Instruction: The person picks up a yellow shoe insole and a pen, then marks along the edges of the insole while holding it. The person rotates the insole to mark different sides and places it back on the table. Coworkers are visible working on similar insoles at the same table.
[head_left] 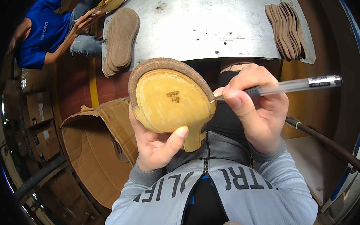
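Observation:
My left hand (155, 151) grips a yellow shoe last (163, 115) from below and the left, its thumb lying over the lower edge. Dark stamped marks show on the last's broad yellow face. Round the far end of that face curves a thick, brown, speckled sole piece (157, 65). Between the thumb and fingers of my right hand (259, 114) is a clear-barrelled pen (296, 86) with a dark grip. Its tip meets the right edge of the last, near where the brown piece ends. My left fingers are hidden behind the last.
Ahead stands a scuffed metal table (195, 21). A stack of brown insoles (124, 37) lies on its left, and several more insoles (284, 32) lean together on its right. An open cardboard box (93, 146) is at my left. Beyond it, a co-worker in blue (45, 30) holds a similar yellow piece (115, 3).

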